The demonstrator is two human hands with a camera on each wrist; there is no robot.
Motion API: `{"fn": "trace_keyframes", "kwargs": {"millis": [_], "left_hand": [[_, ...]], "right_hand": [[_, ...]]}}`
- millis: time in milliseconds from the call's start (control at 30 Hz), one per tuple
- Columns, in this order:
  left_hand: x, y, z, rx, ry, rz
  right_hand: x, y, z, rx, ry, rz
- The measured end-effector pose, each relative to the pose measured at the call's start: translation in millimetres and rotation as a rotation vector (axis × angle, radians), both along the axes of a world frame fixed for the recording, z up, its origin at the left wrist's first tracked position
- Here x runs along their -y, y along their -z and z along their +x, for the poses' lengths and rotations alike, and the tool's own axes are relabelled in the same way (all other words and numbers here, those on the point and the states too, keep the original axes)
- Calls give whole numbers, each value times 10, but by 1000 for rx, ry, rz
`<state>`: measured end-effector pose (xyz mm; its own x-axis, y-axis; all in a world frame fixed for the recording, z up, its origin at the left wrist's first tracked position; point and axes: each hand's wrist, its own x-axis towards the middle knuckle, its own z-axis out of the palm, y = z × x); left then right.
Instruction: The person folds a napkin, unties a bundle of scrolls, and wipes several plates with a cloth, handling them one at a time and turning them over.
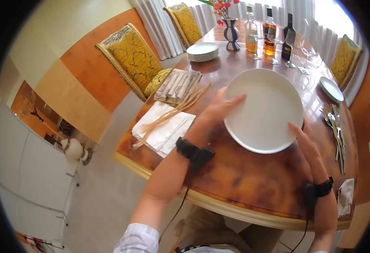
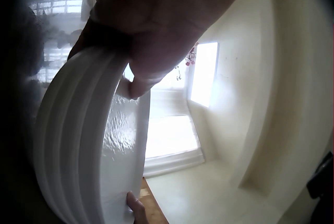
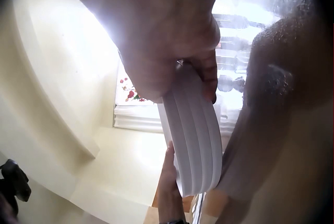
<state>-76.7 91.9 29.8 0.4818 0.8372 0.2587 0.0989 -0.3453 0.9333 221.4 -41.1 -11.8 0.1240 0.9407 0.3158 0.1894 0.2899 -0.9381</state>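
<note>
Both hands hold a stack of large white plates (image 1: pixel 264 110) over the near part of the table. On its left side, the left hand (image 1: pixel 223 105) has its thumb on the top plate's rim and its fingers hidden beneath. The right hand (image 1: pixel 306 137) grips the lower right side, thumb over the rim. In the left wrist view several stacked rims (image 2: pixel 78 130) show below the left hand (image 2: pixel 156 26). The right wrist view shows the right hand (image 3: pixel 162 36) pinching the stack (image 3: pixel 193 135), fingers curled round the outer side.
White napkins (image 1: pixel 164 130) with raffia strands and rolled patterned cloths (image 1: pixel 178 85) lie left. Small plates (image 1: pixel 202 51), a vase (image 1: pixel 231 36), bottles (image 1: pixel 269 33) and glasses (image 1: pixel 289 46) stand behind. Cutlery (image 1: pixel 339 135), more small plates (image 1: pixel 331 89) and a crumpled cloth (image 1: pixel 345 197) are on the right.
</note>
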Motion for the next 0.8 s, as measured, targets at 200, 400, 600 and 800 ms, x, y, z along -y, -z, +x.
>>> {"fn": "trace_keyframes", "kwargs": {"millis": [200, 400, 600, 800], "left_hand": [[-478, 573, 59, -218, -1, -125], [-358, 392, -79, -305, 82, -158], [-123, -16, -210, -532, 104, -270], [-204, -32, -356, -607, 106, -323]], "right_hand": [[27, 60, 168, 13, -11, -291], [219, -354, -32, 245, -77, -457], [259, -393, -52, 298, -112, -491], [306, -387, -136, 270, -180, -501]]}}
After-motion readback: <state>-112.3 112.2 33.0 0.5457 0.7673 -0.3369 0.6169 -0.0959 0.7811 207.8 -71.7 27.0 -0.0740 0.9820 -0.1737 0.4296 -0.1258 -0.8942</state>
